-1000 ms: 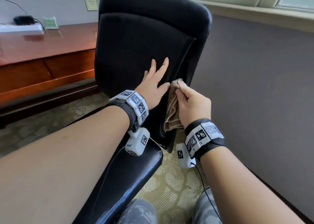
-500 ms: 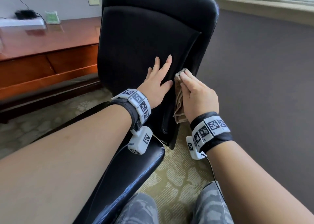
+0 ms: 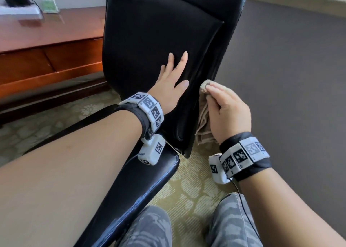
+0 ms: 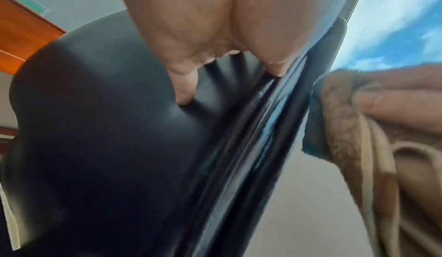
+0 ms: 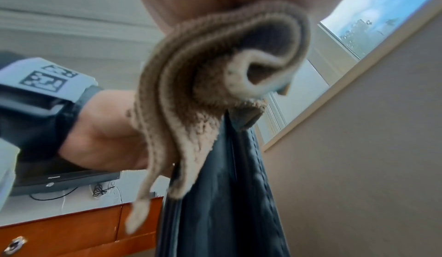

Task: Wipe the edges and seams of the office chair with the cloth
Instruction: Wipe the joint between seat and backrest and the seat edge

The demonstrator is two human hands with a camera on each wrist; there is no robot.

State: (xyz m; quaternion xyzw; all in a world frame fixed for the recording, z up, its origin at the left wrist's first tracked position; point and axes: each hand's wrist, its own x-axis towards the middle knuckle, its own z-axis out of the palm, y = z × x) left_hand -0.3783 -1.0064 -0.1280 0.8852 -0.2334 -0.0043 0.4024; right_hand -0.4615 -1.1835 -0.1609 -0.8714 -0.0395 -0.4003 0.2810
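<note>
The black office chair stands in front of me with its backrest upright. My left hand lies flat on the backrest pad, fingers straight and spread; the left wrist view shows those fingers pressing the dark leather. My right hand grips a folded beige cloth and holds its top against the backrest's right side seam. In the right wrist view the cloth hangs bunched from my palm beside the chair's stitched edge. The cloth also shows in the left wrist view.
A wooden desk runs along the left wall, with a white power strip on top. The chair's seat reaches toward my knees. Patterned carpet lies below, and a grey wall rises on the right under a window sill.
My right hand slid the cloth up the right seam and has now come back down to mid height. My left hand stayed flat on the backrest.
</note>
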